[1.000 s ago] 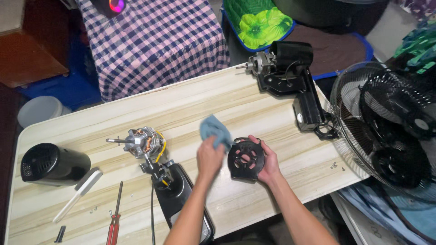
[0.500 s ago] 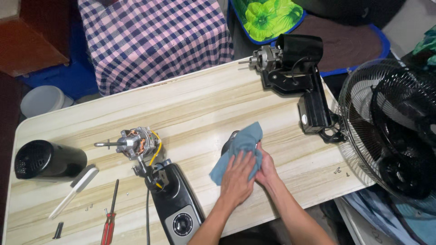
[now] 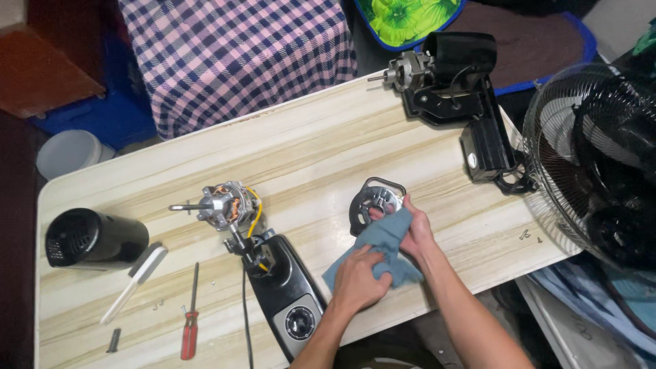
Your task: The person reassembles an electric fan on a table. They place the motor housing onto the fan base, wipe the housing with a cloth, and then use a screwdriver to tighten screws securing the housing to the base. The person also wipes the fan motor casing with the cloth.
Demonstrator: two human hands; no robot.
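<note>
Nearest the camera, the left hand [image 3: 361, 279] lies palm down with its fingers curled over a grey-blue cloth [image 3: 379, 247], pinching the soft fabric against the bench [image 3: 307, 157]. The right hand [image 3: 417, 229] sits just beyond it, thumb and fingers closed on the lower edge of a round black motor cover plate [image 3: 372, 203] — the cloth is draped between this hand and the plate. The plate stands tilted, its pale metal inner face and open slots turned up, close to the near edge of the bench and right of centre.

Left of the hands a black fan base with a control dial [image 3: 287, 297] overhangs the near edge, carrying a bare motor [image 3: 229, 205] with copper windings, a steel shaft and yellow wires. Farther left lie a red-handled screwdriver [image 3: 190, 318], a white brush [image 3: 134, 282] and a glossy black motor housing [image 3: 96, 238] on its side. A broad band of light wood-grain laminate lies bare between the plate and the far edge.

At the far right corner a second black fan body with its motor [image 3: 451, 89] lies across the bench — its foot reaches the right edge, where a round wire fan guard [image 3: 594, 157] crowds in. Beyond the bench hangs a purple checked cloth [image 3: 239, 55].
</note>
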